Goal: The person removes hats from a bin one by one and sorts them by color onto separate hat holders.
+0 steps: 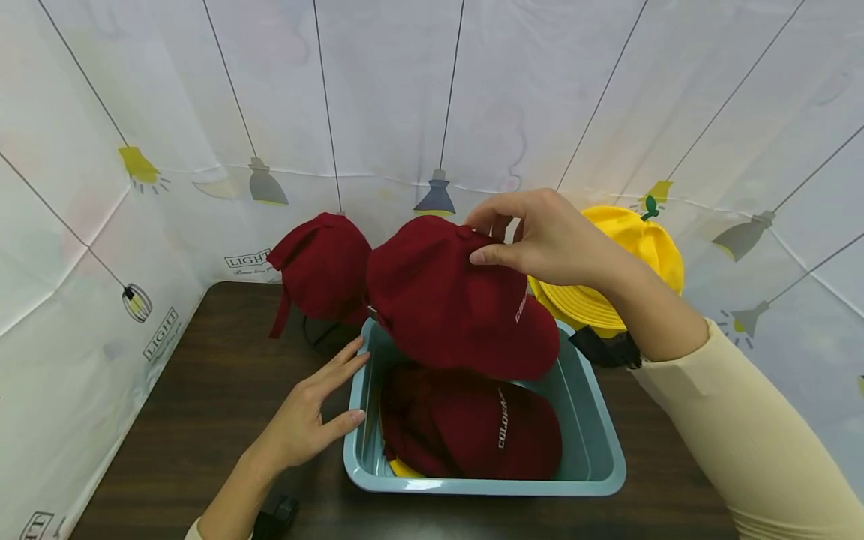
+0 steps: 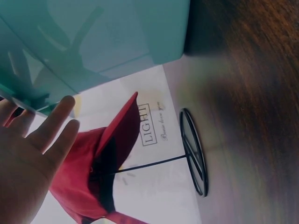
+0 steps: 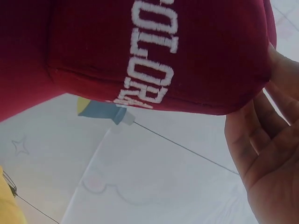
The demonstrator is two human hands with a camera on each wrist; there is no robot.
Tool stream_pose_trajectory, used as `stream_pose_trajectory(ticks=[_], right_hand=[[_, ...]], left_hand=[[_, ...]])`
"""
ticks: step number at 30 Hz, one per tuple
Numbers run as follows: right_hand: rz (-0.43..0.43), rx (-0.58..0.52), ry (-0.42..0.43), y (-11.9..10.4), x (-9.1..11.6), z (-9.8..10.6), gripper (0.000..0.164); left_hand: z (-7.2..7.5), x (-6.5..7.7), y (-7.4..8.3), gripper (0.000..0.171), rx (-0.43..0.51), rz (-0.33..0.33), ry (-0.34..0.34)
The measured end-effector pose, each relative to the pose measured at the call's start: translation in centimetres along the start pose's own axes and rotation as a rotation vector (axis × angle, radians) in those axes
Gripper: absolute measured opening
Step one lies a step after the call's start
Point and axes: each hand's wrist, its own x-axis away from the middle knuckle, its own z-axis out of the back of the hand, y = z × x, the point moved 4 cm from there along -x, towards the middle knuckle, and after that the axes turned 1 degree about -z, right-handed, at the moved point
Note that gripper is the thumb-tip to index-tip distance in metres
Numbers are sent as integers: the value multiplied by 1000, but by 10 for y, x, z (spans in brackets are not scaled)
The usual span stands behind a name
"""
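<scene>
Dark worktop point(image 1: 169, 435) carries everything; light-blue tub point(image 1: 486, 486) stands on it. Held red cap point(image 1: 459, 300) hangs over the tub's back part, brim pointing right, overlapping the far rim in the head view. Judgement: whichever way it travels, brim and back edge should clear that rim so nothing snags. Lower red cap point(image 1: 466, 427) lies in the tub; can't tell if the two touch, so a level, slow carry seems safest to avoid dragging it. Yellow hat point(image 1: 648, 247) sits behind the tub at right, near the right forearm; elbow should stay wide of it. Another red cap point(image 1: 324, 270) is on a black wire stand point(image 2: 188, 155) at back left, looks easy to knock. Right hand point(image 1: 540, 232): fingers pinching the held cap near its top button, thumb toward the wearer. Soft fabric probably sags, so a light, sure pinch should do without creasing. Left hand point(image 1: 307, 420): fingers spread, gripping nothing, at the tub's left rim; firm contact unclear. Good spot to steady the tub.
</scene>
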Motion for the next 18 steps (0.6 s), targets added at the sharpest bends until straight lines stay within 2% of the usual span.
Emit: stream_pose_trajectory(ticks=[18], right_hand=[[-16, -29, 79, 12, -42, 1, 24]], left_hand=[[1, 0, 1, 77, -13, -13, -13]])
